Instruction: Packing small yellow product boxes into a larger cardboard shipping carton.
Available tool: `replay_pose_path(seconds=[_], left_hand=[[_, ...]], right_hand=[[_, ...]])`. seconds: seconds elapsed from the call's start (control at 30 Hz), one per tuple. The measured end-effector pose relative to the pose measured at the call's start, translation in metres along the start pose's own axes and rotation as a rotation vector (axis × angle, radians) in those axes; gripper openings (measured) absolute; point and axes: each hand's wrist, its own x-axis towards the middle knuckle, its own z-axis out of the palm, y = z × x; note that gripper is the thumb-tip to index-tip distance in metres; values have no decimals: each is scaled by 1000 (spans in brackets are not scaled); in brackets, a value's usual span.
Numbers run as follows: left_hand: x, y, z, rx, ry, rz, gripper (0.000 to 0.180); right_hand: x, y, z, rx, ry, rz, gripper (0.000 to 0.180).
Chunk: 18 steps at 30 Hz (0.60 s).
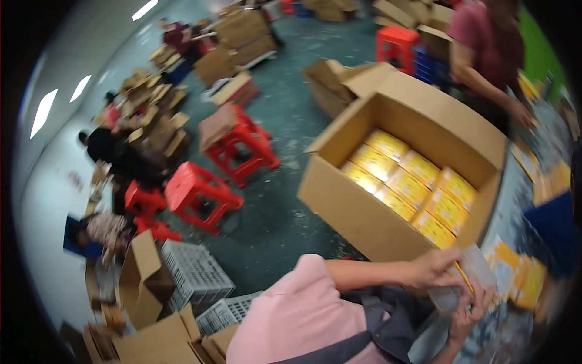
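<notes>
My left hand [434, 268] reaches in from a pink sleeve and is closed on a thin yellow-edged piece [464, 278]. Translucent sheets like a clear plastic bag [479, 266] stick out around it. My right hand [470, 308] grips the same bundle from below, its fingers close to those of the left. Blur hides exactly what lies between them. Just beyond my hands stands a large open cardboard carton [357, 227] holding rows of small yellow boxes [410, 187]. Flat yellow packets [526, 282] lie on the table to the right of my hands.
The worktable [506, 224] runs along the right, with a blue bin [553, 230] on it. A co-worker [485, 60] stands at the far right. Red stools [203, 194], grey crates [194, 276] and open cartons [145, 267] stand on the green floor to the left.
</notes>
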Motion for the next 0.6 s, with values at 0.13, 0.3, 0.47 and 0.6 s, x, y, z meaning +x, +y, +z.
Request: replay_pose_path(seconds=[0.13, 0.3, 0.47, 0.6], left_hand=[[-5, 8, -5, 33, 176, 63, 30], [-2, 24, -17, 82, 240, 93, 27], [-3, 30, -2, 40, 255, 41, 35], [-5, 46, 6, 45, 256, 80, 52]], right_hand=[[21, -3, 6, 78, -151, -135, 22], [25, -1, 15, 127, -155, -106, 33], [14, -6, 33, 279, 164, -33, 56], [8, -5, 25, 227, 278, -60, 66]])
